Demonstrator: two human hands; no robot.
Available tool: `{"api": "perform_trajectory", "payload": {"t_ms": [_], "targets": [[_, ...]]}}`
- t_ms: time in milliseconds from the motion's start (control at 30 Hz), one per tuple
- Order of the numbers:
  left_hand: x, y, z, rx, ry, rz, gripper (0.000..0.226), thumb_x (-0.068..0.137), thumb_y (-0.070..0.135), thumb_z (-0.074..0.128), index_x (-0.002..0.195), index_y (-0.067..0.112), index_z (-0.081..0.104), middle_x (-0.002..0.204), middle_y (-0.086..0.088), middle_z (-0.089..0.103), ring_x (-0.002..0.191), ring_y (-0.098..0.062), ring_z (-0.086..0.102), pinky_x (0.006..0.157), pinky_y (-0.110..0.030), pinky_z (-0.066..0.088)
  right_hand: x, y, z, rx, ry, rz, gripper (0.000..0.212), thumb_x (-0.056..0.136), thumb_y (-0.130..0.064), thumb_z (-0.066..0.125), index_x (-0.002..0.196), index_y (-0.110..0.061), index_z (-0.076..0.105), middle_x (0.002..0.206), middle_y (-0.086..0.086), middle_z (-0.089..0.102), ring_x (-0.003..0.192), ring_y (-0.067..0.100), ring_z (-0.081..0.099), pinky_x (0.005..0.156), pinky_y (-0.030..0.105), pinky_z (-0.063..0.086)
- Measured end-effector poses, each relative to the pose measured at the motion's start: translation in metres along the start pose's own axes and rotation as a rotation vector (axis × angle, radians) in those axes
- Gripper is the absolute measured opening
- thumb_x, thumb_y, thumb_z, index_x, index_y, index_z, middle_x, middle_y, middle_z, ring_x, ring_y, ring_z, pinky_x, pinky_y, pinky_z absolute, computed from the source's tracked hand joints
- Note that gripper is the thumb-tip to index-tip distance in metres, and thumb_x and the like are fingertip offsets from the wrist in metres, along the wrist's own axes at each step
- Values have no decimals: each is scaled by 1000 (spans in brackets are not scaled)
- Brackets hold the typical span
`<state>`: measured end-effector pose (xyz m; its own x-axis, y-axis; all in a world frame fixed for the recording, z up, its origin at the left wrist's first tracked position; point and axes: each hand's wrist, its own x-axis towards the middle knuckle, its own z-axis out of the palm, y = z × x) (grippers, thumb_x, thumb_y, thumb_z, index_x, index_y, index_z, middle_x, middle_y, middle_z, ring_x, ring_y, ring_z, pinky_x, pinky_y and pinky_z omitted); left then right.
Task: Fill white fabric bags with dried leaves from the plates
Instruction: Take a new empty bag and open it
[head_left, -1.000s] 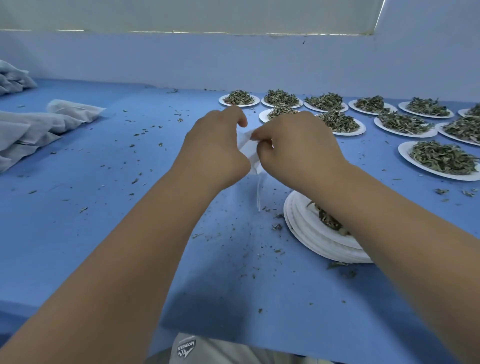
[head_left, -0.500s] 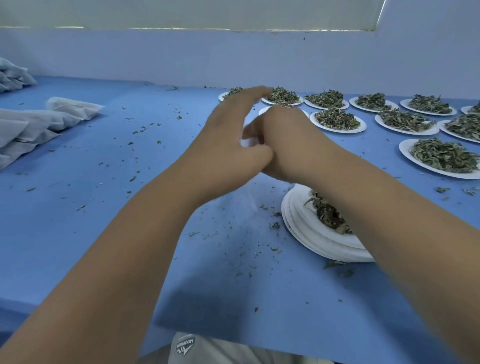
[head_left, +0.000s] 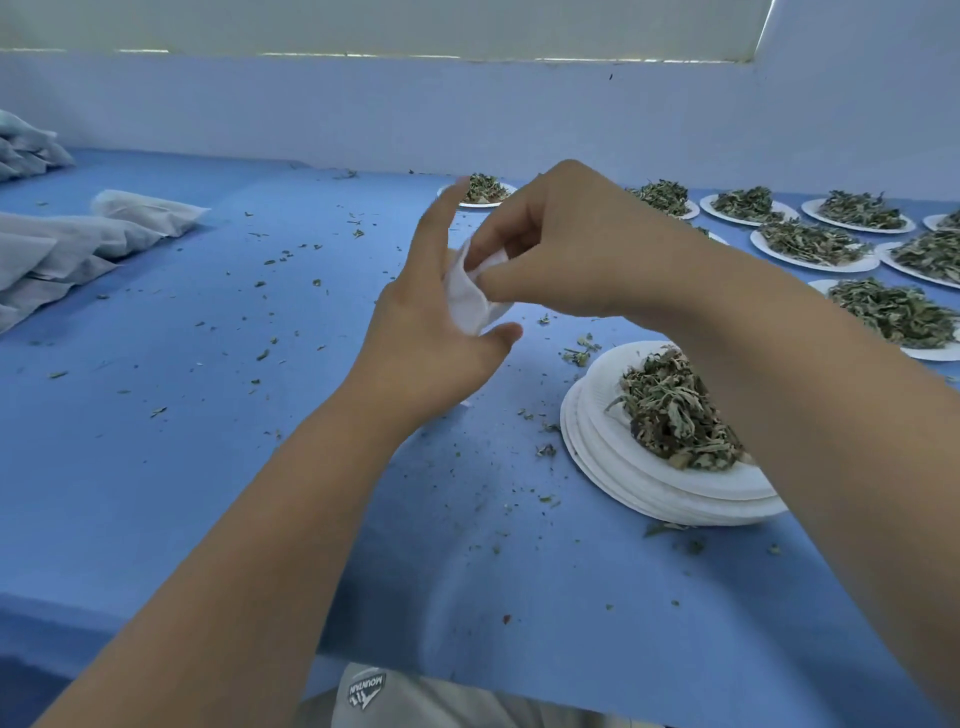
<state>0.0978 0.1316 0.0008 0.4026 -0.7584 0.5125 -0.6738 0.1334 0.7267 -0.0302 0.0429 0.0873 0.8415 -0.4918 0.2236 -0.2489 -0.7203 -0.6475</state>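
Holding one white fabric bag (head_left: 467, 304) in mid-air over the blue surface (head_left: 234, 493), between our hands. Our right hand (head_left: 571, 249) pinches its top edge with curled fingers. Our left hand (head_left: 431, 338) cradles it against the palm, fingers straight. Just right of it is a stack of white plates (head_left: 649, 491), the top one carrying dried leaves (head_left: 670, 410). We see more loaded plates (head_left: 810, 260) back right, a pile of bags (head_left: 62, 249) far left and leaf crumbs (head_left: 262, 355) scattered about.

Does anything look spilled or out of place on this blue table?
Yes. Dried leaf crumbs lie scattered over the blue table, thickest beside the near stack of plates, instead of on a plate. Nothing looks damaged.
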Motion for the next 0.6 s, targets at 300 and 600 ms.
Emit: {"api": "perform_trajectory", "payload": {"t_ms": [300,600], "targets": [[17,4,-16,165,-78,-60,42,76,28,75,110,46,56,99,23,62,93,9,55,64,-12,42,-14,17,-11,-132,79,48,19,90,-18,69,87,-34,79,68,-21,71,58,-7,63,57,9,46],[36,16,4,312,-164,83,26,79,26,70,101,33,60,88,11,64,83,-14,60,72,-42,54,-44,22,-13,-216,-27,-17,29,80,6,44,74,-17,61,63,7,57,46,0,60,43,18,33]]}}
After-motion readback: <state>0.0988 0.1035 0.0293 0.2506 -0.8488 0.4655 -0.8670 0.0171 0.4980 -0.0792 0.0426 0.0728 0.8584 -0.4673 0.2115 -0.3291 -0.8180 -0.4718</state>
